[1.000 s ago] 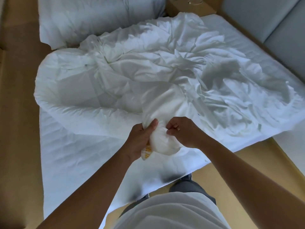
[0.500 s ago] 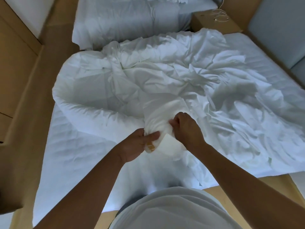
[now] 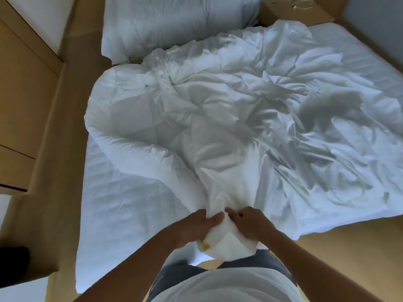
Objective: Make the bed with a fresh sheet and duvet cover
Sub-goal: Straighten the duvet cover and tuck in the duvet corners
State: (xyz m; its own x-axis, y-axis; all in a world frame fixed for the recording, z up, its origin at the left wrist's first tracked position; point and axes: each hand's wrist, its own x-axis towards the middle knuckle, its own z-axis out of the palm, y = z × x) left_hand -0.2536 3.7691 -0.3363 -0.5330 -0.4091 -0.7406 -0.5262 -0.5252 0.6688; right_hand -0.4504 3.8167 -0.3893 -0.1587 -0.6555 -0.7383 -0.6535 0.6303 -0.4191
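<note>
Wooden drawer fronts (image 3: 19, 101) stand flat and smooth at the far left, beside the bed. Next comes the white sheet (image 3: 122, 203), lightly creased, spread over the mattress. On it lies the puffy quilted duvet (image 3: 130, 123), its thick edge curving in a soft roll. The left hand (image 3: 192, 229) and the right hand (image 3: 253, 225), fingers curled tight, both grip one bunched corner of the duvet at the bed's near edge. Rightward, the thin duvet cover (image 3: 294, 127) lies in crumpled, sharp folds.
</note>
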